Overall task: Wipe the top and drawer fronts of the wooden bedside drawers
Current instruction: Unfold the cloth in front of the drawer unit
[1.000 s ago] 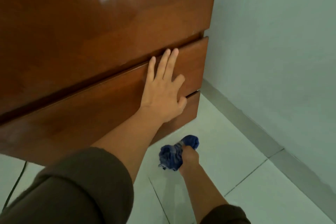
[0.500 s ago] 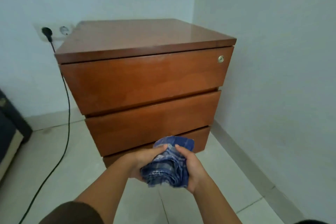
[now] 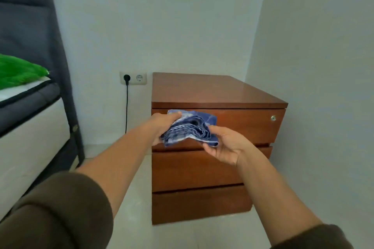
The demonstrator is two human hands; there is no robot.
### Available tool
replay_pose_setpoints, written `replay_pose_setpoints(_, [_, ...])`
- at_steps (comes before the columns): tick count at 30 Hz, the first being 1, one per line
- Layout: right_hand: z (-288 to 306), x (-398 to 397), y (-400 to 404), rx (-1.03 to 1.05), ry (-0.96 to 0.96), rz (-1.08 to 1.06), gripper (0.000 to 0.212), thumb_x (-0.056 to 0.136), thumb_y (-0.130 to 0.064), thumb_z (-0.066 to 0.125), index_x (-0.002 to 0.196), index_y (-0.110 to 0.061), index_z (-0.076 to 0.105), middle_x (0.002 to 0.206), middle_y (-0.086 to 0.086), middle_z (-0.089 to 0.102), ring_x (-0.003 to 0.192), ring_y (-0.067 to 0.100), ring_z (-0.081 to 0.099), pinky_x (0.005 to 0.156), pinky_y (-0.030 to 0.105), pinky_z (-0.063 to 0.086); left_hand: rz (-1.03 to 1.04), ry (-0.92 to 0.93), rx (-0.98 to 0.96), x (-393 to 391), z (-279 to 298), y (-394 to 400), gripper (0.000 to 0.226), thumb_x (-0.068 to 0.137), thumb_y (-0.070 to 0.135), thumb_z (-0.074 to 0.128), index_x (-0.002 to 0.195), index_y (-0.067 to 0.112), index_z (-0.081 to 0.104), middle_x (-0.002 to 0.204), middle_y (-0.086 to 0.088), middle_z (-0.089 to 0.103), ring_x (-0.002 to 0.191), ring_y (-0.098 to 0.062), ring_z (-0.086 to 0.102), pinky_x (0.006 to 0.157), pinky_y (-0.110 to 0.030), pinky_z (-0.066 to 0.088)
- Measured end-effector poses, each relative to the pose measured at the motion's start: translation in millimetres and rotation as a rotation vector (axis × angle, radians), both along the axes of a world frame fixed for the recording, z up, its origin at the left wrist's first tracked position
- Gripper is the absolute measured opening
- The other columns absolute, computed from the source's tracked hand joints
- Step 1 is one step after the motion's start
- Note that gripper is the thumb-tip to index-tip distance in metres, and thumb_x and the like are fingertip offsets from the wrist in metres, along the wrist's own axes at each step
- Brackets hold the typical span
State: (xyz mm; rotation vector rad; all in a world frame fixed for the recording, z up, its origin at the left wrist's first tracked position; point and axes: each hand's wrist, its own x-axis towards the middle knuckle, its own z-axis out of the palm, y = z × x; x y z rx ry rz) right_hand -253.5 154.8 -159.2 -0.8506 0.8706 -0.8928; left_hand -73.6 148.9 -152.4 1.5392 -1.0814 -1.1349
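Note:
The wooden bedside drawers point(image 3: 214, 170) stand in the room's corner, with a bare glossy top point(image 3: 208, 89) and three shut drawer fronts. A small round lock point(image 3: 273, 118) sits on the top drawer's right side. A crumpled blue checked cloth point(image 3: 190, 129) is held in the air in front of the top drawer. My left hand point(image 3: 164, 125) grips the cloth's left side. My right hand point(image 3: 224, 145) pinches its lower right edge. The cloth and hands hide the left part of the top drawer front.
A bed with a grey frame point(image 3: 66, 95) and a green cover point(image 3: 18, 73) stands at the left. A wall socket point(image 3: 133, 78) holds a black plug, and its cable point(image 3: 126, 107) hangs down beside the drawers. White walls close the corner; pale tiled floor point(image 3: 133, 194) lies in front.
The view pulled back and rose from close to the drawer fronts. My left hand left the middle drawer and joined the right on the cloth. Both hands lifted it to top-drawer height.

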Motion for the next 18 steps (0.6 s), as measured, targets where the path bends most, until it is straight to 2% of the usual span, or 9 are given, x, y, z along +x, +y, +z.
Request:
replay_pose_setpoints(3, [48.1, 15.1, -13.7, -0.135, 0.076, -0.041, 0.017, 0.099, -0.007, 0.045, 0.084, -0.009, 0.054, 0.066, 0.006, 0.062, 0.054, 0.013, 0.059, 0.037, 0.012, 0.048, 0.026, 0.049, -0.110, 10.1, 41.1, -2.9, 0.040, 0.096, 0.031, 0.055, 0.119, -0.002, 0.057, 0.089, -0.010, 0.069, 0.065, -0.017, 0.065, 0.047, -0.021, 0.054])
replay_pose_setpoints(5, [75.3, 25.0, -28.2, -0.209, 0.128, -0.068, 0.021, 0.098, -0.005, 0.045, 0.079, -0.007, 0.052, 0.072, 0.007, 0.054, 0.059, 0.013, 0.050, 0.035, 0.011, 0.045, 0.029, 0.064, -0.162, 16.0, 64.5, -8.7, 0.030, 0.099, 0.027, 0.049, 0.112, 0.002, 0.059, 0.082, -0.005, 0.066, 0.062, -0.013, 0.063, 0.042, -0.017, 0.052])
replay_pose_setpoints(7, [94.6, 35.2, -44.7, -0.261, 0.205, -0.076, 0.022, 0.098, -0.006, 0.047, 0.077, -0.007, 0.053, 0.072, 0.007, 0.053, 0.055, 0.012, 0.051, 0.034, 0.011, 0.044, 0.051, 0.046, -0.192, 24.3, 81.4, -19.0, 0.024, 0.100, 0.022, 0.048, 0.106, 0.004, 0.062, 0.092, -0.007, 0.069, 0.075, -0.017, 0.067, 0.051, -0.019, 0.055])
replay_pose_setpoints(9, [104.3, 44.1, -62.2, -0.287, 0.285, -0.081, 0.018, 0.098, -0.008, 0.049, 0.080, -0.008, 0.055, 0.073, 0.006, 0.055, 0.056, 0.012, 0.054, 0.035, 0.013, 0.045, 0.092, 0.013, -0.205, 34.2, 91.1, -33.4, 0.023, 0.096, 0.018, 0.055, 0.111, 0.004, 0.066, 0.107, -0.009, 0.070, 0.089, -0.021, 0.068, 0.066, -0.026, 0.057])
replay_pose_setpoints(12, [105.7, 56.7, -84.8, -0.320, 0.382, -0.089, 0.023, 0.098, -0.006, 0.047, 0.077, -0.009, 0.056, 0.073, 0.005, 0.056, 0.062, 0.014, 0.054, 0.048, 0.020, 0.046, 0.152, -0.038, -0.219, 46.5, 96.4, -50.1, 0.011, 0.092, 0.015, 0.062, 0.095, 0.006, 0.068, 0.099, -0.008, 0.067, 0.078, -0.016, 0.062, 0.069, -0.024, 0.053])
replay_pose_setpoints(14, [100.3, 64.6, -99.9, -0.353, 0.446, -0.097, 0.027, 0.098, -0.006, 0.047, 0.072, -0.011, 0.055, 0.073, 0.004, 0.057, 0.063, 0.013, 0.054, 0.051, 0.021, 0.046, 0.174, -0.083, -0.211, 53.3, 95.6, -62.3, 0.013, 0.090, 0.015, 0.065, 0.097, 0.004, 0.066, 0.101, -0.009, 0.068, 0.079, -0.015, 0.063, 0.069, -0.024, 0.054])
replay_pose_setpoints(16, [92.5, 71.4, -111.9, -0.355, 0.504, -0.098, 0.026, 0.096, -0.006, 0.050, 0.071, -0.010, 0.056, 0.071, 0.003, 0.058, 0.060, 0.012, 0.054, 0.046, 0.021, 0.048, 0.201, -0.128, -0.207, 59.4, 91.0, -74.6, 0.024, 0.088, 0.012, 0.067, 0.108, -0.001, 0.064, 0.105, -0.011, 0.067, 0.082, -0.016, 0.064, 0.065, -0.022, 0.055])
replay_pose_setpoints(18, [82.6, 78.6, -128.6, -0.340, 0.527, -0.126, 0.024, 0.094, -0.004, 0.053, 0.071, -0.010, 0.057, 0.069, 0.004, 0.058, 0.052, 0.012, 0.056, 0.034, 0.015, 0.045, 0.230, -0.180, -0.205, 63.9, 84.4, -86.5, 0.026, 0.086, 0.011, 0.068, 0.108, -0.002, 0.062, 0.099, -0.010, 0.065, 0.081, -0.016, 0.063, 0.066, -0.022, 0.054])
